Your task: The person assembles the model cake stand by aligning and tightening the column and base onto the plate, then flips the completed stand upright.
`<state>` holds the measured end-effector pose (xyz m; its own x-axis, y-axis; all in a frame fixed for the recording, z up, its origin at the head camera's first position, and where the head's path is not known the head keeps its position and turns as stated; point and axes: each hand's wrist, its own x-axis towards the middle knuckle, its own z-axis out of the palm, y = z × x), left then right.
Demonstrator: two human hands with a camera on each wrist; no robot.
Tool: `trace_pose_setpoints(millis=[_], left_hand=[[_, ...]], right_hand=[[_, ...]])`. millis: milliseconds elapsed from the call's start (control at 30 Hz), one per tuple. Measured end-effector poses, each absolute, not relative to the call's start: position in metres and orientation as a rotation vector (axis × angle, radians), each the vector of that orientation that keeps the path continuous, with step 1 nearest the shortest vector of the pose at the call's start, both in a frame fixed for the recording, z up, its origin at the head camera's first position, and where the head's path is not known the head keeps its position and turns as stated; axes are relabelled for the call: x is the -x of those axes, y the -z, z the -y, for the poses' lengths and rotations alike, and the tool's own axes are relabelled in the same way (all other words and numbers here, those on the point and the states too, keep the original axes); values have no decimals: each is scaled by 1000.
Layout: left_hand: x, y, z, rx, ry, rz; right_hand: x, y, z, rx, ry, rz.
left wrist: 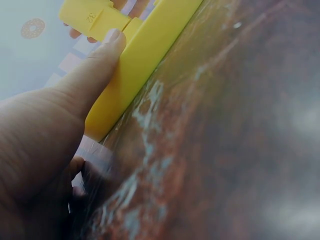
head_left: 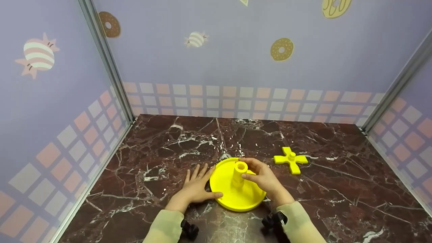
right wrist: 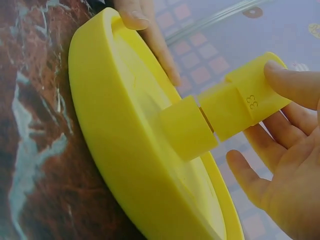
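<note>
A round yellow tray with a raised rim lies on the table. My left hand is beside its left side, fingers spread and fairly straight, the thumb touching the rim. Between thumb and fingers, my right hand pinches a hollow yellow tube over the tray's middle. In the right wrist view the tube carries the number 33 and meets a short post on the tray, a narrow gap showing between them. The tube stands slightly tilted to the post there. The left wrist view shows the tray rim under the thumb.
A yellow cross-shaped piece with a short peg in its centre lies to the right of the tray. Patterned panels enclose the dark marbled table at the back and both sides, with metal posts at the corners.
</note>
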<state>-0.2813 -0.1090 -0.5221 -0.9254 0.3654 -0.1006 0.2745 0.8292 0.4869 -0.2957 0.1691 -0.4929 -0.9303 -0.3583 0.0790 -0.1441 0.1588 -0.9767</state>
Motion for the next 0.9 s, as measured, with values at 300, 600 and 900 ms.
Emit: trace_pose_setpoints(millis=[300, 600, 900], left_hand=[[281, 521, 108, -497, -714, -2824], [280, 521, 108, -498, -715, -2828], [280, 520, 108, -498, -723, -2820]], right_hand=[[297, 498, -162, 451, 1859, -2492], [298, 498, -164, 502, 1862, -2472], [297, 494, -174, 566, 1871, -2159]])
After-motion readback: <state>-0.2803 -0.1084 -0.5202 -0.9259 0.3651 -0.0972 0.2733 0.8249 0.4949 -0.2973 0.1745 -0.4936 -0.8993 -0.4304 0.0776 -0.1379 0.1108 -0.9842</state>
